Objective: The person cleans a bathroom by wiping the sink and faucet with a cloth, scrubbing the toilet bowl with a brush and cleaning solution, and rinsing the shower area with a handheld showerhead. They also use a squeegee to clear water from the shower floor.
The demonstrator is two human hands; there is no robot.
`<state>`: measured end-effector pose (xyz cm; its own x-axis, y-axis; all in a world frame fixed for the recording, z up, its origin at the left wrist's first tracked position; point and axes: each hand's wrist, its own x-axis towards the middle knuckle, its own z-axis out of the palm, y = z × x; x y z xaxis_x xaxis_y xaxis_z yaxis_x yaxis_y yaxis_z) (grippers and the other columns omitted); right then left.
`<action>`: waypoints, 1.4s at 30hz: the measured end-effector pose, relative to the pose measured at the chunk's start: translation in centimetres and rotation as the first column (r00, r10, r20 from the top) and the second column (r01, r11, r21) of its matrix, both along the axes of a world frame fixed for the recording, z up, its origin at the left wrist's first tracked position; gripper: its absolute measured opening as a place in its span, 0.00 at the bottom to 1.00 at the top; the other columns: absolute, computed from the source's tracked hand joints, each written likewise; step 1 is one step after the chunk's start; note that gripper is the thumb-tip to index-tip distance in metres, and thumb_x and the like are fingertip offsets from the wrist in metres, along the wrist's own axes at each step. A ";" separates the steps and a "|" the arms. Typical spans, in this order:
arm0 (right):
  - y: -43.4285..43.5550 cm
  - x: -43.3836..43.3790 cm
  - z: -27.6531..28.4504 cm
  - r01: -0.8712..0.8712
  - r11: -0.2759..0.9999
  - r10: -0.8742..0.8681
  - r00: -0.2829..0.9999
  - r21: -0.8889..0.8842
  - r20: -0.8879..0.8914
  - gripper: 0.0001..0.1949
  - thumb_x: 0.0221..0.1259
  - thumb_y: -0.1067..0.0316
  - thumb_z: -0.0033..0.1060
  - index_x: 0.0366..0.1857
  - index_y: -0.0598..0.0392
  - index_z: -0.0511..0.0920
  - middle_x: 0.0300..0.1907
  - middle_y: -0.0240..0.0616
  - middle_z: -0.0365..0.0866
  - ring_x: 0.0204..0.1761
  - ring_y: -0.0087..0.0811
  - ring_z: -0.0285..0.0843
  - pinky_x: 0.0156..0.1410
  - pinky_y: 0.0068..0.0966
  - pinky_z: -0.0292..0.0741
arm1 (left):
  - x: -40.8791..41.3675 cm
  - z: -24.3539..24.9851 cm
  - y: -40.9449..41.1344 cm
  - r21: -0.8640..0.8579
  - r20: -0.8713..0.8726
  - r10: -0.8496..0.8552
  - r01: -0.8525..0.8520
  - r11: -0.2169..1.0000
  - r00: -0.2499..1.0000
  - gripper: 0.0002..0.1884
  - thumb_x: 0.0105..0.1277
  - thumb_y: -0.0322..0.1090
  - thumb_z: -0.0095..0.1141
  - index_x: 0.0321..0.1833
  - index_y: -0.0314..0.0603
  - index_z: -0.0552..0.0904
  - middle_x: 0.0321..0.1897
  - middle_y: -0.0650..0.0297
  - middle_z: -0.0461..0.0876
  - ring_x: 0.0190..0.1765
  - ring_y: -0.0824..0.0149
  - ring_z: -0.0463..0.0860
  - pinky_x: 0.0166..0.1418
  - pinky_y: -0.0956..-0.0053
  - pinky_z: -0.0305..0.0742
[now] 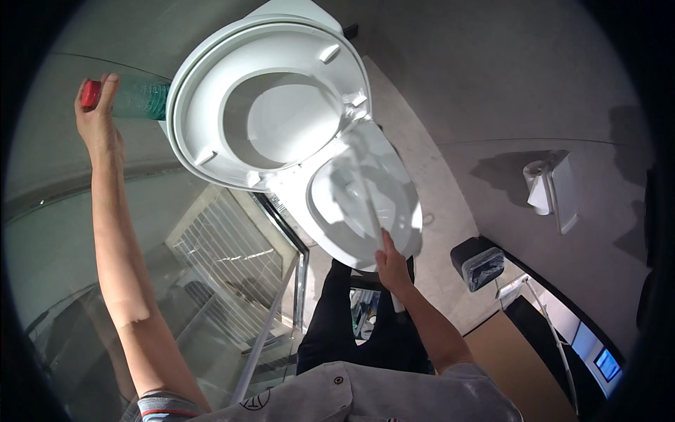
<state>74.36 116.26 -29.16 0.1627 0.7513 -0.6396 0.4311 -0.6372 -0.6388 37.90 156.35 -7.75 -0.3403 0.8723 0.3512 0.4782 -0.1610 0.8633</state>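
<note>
A green see-through plastic bottle (138,97) with a red cap is gripped at its cap end by my left hand (100,116), out to the left. The bottle's far end passes behind the raised toilet seat (203,105) and lid. My right hand (393,268) holds a long white handle (369,198), apparently a toilet brush, slanting across the white toilet bowl (327,232). Its lower end, near the back of the bowl, is blurred, so its head is unclear. The handle's other end sticks out below my right hand, above my dark trousers.
A glass panel (211,327) and metal-framed edge stand on the left, with a slatted floor panel (227,248) behind. To the right are a toilet paper roll (539,187) on a wall holder and a lined black bin (477,264). Several items (364,314) show between my legs.
</note>
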 end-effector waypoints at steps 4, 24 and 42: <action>-1.5 3.8 0.7 -0.078 0.978 0.080 0.997 0.193 0.002 0.29 0.68 0.66 0.45 0.73 0.52 0.56 0.43 0.63 0.81 0.45 0.61 0.80 0.53 0.47 0.74 | 1.2 -0.6 -0.4 -0.023 -0.013 0.052 -0.053 0.998 0.999 0.30 0.57 0.39 0.72 0.60 0.32 0.75 0.43 0.63 0.83 0.54 0.67 0.78 0.66 0.71 0.65; 1.0 5.0 -0.8 -0.692 0.722 0.690 0.719 0.002 -0.084 0.30 0.68 0.63 0.43 0.74 0.45 0.53 0.36 0.64 0.80 0.43 0.65 0.78 0.50 0.52 0.73 | 6.1 -1.2 -38.9 0.041 0.078 0.570 -0.573 0.818 0.818 0.12 0.70 0.28 0.54 0.53 0.32 0.78 0.52 0.55 0.81 0.52 0.68 0.79 0.57 0.73 0.74; -14.3 19.0 7.4 -0.831 0.390 0.920 0.337 -0.398 0.199 0.31 0.68 0.62 0.47 0.74 0.34 0.51 0.33 0.63 0.81 0.38 0.65 0.79 0.48 0.56 0.74 | 15.6 -11.9 -69.6 -0.340 0.264 0.772 -0.693 0.635 0.578 0.12 0.66 0.28 0.61 0.51 0.38 0.77 0.52 0.58 0.80 0.55 0.66 0.77 0.62 0.72 0.69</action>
